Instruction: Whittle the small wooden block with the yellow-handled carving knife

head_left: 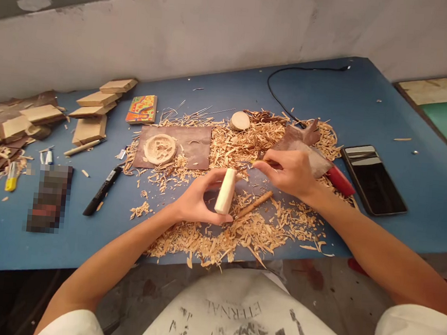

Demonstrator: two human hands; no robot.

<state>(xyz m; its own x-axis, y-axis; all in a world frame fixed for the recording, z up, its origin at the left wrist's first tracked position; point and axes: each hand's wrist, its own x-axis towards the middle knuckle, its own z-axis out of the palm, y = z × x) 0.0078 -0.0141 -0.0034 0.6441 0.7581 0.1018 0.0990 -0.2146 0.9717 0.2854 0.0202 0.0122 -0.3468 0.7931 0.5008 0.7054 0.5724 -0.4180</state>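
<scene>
Wood block (225, 191): long axis nearly 12-to-6 o'clock.
Left hand (198, 199): nearer, holding block.
Right hand (293, 173): block's 2 o'clock, curled; cannot tell what's held.

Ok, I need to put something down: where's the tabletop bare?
Bare patches lie between the black cable and the smartphone, and between the black marker and the left forearm. It's crowded around the left hand and right hand, amid wood shavings.
</scene>
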